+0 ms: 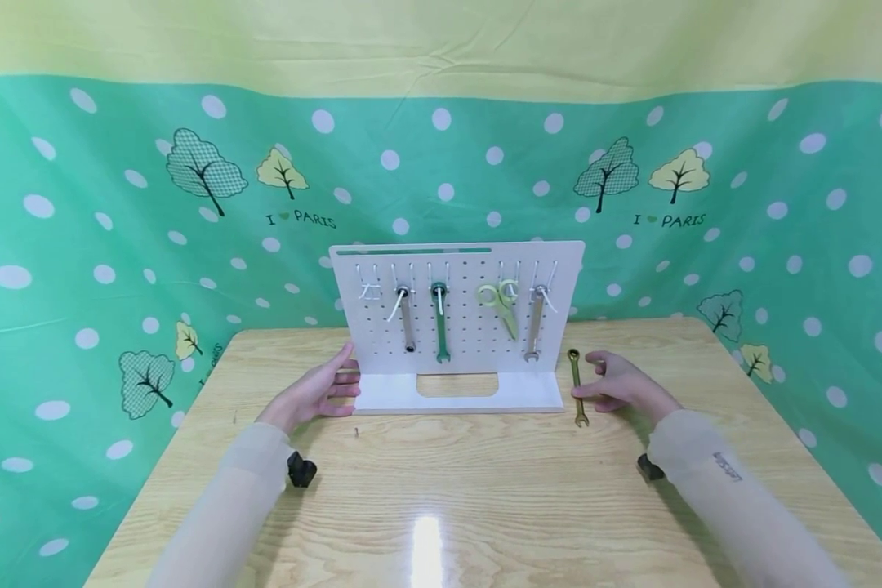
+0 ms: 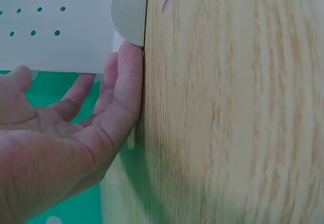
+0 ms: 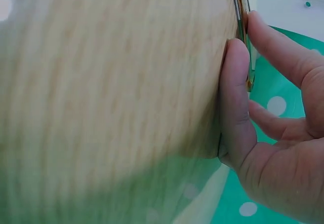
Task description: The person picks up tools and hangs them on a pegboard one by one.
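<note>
A white pegboard stand (image 1: 459,327) stands on the wooden table. My left hand (image 1: 314,397) is at its left end; in the left wrist view its extended fingers (image 2: 129,77) touch the edge of the base. My right hand (image 1: 625,385) is right of the stand, beside a gold-coloured combination wrench (image 1: 576,380) lying on the table. Its loosely bent fingers (image 3: 235,77) reach the wrench's side, and no grip round it shows. From the board's hooks hang a green wrench (image 1: 442,328), two silver-grey wrenches (image 1: 407,322) and light green scissors (image 1: 501,304).
Another hook pair (image 1: 369,290) at the board's upper left bears no tool. Behind and around the table (image 1: 412,474) hangs a green dotted curtain (image 1: 441,163) with printed trees. The base has a cut-out at its front middle.
</note>
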Motion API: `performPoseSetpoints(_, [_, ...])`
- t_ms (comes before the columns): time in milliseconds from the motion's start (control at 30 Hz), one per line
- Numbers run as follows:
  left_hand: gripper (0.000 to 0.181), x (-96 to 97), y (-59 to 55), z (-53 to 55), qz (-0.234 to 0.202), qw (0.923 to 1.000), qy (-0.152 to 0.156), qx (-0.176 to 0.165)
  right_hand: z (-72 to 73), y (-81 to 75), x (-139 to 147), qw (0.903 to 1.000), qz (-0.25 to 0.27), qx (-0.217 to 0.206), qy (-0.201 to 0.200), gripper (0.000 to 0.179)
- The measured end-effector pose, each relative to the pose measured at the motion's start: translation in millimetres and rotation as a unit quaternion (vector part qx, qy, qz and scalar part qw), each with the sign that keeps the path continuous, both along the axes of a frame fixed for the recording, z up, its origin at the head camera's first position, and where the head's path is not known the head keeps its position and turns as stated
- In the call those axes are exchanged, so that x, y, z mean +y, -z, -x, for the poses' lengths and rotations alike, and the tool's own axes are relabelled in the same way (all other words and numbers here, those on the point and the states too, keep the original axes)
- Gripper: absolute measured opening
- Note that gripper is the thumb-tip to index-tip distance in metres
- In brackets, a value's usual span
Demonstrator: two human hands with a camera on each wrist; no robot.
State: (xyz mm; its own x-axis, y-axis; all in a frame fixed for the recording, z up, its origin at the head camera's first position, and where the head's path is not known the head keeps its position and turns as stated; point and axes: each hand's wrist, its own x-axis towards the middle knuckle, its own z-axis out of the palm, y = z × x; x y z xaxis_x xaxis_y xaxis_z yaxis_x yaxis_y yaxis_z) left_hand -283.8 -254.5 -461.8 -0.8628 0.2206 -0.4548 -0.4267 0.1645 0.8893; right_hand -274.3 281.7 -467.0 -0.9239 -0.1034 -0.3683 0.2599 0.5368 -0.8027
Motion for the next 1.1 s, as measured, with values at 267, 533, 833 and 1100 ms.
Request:
performPoseSetpoints(267, [0.094,0.9,-0.4,0.4,0.000,1.0000,-0.003,-0.004,2.1,1.2,0,0.9999,-0.003,0.000,0.011,0.091])
performPoseSetpoints(533, [0.094,0.8,-0.5,0.1,0.000,1.0000,-0.004,-0.002,0.7,-4.0,-2,0.9999,-0.002,-0.003,0.012,0.087])
performPoseSetpoints(833, [0.093,-0.8,-0.8,-0.7,0.005,1.0000,0.002,0.000,1.0,-7.5,-4,0.9996,-0.023,-0.006,0.015,0.086])
performPoseSetpoints(1100, [0.094,0.1,-0.3,-3.8,0.005,1.0000,0.007,0.006,1.8,-7.1,-6,0.9978,-0.064,-0.005,0.016,0.075])
